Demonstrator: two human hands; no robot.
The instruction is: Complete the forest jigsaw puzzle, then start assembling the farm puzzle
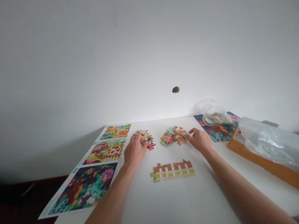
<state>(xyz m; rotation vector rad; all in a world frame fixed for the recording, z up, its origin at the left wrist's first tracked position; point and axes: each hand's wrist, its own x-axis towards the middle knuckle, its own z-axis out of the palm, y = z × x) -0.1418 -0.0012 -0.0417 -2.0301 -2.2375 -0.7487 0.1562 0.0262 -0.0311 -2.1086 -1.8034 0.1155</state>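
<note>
My left hand (137,148) is curled over the left pile of jigsaw puzzle pieces (149,137), with several pieces between thumb and fingers; the hand covers part of that pile. A red piece (151,147) lies by the thumb. My right hand (199,139) is at the right edge of a second pile of puzzle pieces (171,137), thumb and forefinger apart, fingertips close to the pieces. Nearer me lies a joined strip of puzzle pieces (176,171) showing a white fence on brown and green.
A sheet with three printed pictures (106,151) lies along the table's left edge. At the back right, a bag of pieces (216,118) rests on a dark picture sheet (219,132). An orange-edged box (259,158) with clear plastic (271,143) stands at right. The wall (140,62) borders the table's back.
</note>
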